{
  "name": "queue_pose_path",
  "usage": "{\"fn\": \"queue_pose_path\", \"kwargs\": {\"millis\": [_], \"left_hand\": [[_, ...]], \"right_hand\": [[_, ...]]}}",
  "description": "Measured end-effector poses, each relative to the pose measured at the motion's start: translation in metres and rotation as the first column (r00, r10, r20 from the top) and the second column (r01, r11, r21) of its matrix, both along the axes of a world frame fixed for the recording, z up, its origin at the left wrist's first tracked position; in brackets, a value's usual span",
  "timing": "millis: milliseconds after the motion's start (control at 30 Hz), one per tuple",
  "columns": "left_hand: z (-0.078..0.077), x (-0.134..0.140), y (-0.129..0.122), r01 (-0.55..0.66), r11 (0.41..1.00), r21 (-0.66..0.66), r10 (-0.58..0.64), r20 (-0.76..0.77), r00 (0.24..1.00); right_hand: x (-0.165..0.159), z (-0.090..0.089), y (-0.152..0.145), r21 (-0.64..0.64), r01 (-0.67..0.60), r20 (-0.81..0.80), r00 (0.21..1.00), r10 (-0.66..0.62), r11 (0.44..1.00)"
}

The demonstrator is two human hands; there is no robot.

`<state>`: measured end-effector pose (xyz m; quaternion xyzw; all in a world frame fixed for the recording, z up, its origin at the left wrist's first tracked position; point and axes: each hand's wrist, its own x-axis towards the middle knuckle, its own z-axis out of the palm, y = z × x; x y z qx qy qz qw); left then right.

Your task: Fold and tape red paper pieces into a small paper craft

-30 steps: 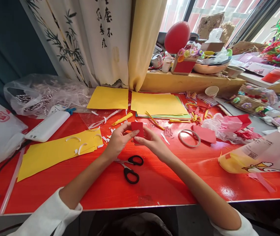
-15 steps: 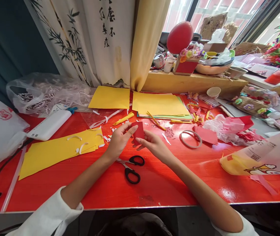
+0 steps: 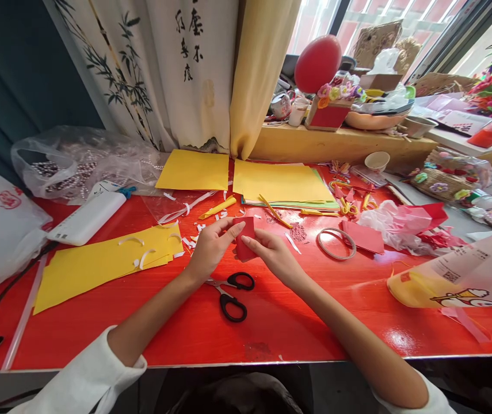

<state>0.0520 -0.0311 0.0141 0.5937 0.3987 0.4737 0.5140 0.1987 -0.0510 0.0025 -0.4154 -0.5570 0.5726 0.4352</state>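
Note:
Both my hands hold a small red piece of paper (image 3: 244, 248) above the red table. My left hand (image 3: 212, 246) pinches its left edge with thumb and fingers. On its right side, my right hand (image 3: 274, 253) grips it with the thumb in front and the fingers behind. Just below the hands lie scissors (image 3: 232, 293) with black handles, their blades pointing left and partly hidden by my left wrist. White paper scraps (image 3: 191, 237) are scattered left of my left hand. A rolled yellow paper (image 3: 217, 208) lies behind it.
Yellow strips (image 3: 107, 261) lie left, near a white power bank (image 3: 88, 218). Yellow sheets (image 3: 280, 181) are stacked at the back. A ring of tape (image 3: 336, 244), red paper squares (image 3: 364, 237) and a tilted plastic cup (image 3: 448, 276) stand or lie right. A bag of beads (image 3: 77, 167) sits back left.
The red paper has turned slightly in my fingers, and my right thumb has moved up a little on it. The scissors and the other things have stayed in place.

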Motion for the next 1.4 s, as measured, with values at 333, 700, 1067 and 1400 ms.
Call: {"fn": "queue_pose_path", "kwargs": {"millis": [333, 700, 1067, 1400], "left_hand": [[-0.0029, -0.0004, 0.0009, 0.022, 1.0, -0.005, -0.022, -0.004, 1.0], [-0.0024, 0.0, 0.0013, 0.014, 1.0, -0.008, -0.014, -0.017, 1.0], [-0.0044, -0.0003, 0.0016, 0.004, 1.0, 0.0, -0.004, -0.029, 1.0], [-0.0053, -0.0009, 0.0024, -0.003, 1.0, -0.011, 0.003, -0.019, 1.0]], "right_hand": [[0.0002, 0.002, 0.0, -0.015, 0.003, -0.012, 1.0, -0.003, 1.0], [0.0011, -0.0001, 0.0003, -0.015, -0.007, -0.038, 0.999, 0.006, 1.0], [0.0002, -0.0019, 0.0012, -0.01, -0.017, -0.031, 0.999, 0.016, 1.0], [0.0009, -0.0018, 0.001, -0.013, -0.012, 0.003, 1.0, 0.012, 1.0]]}}
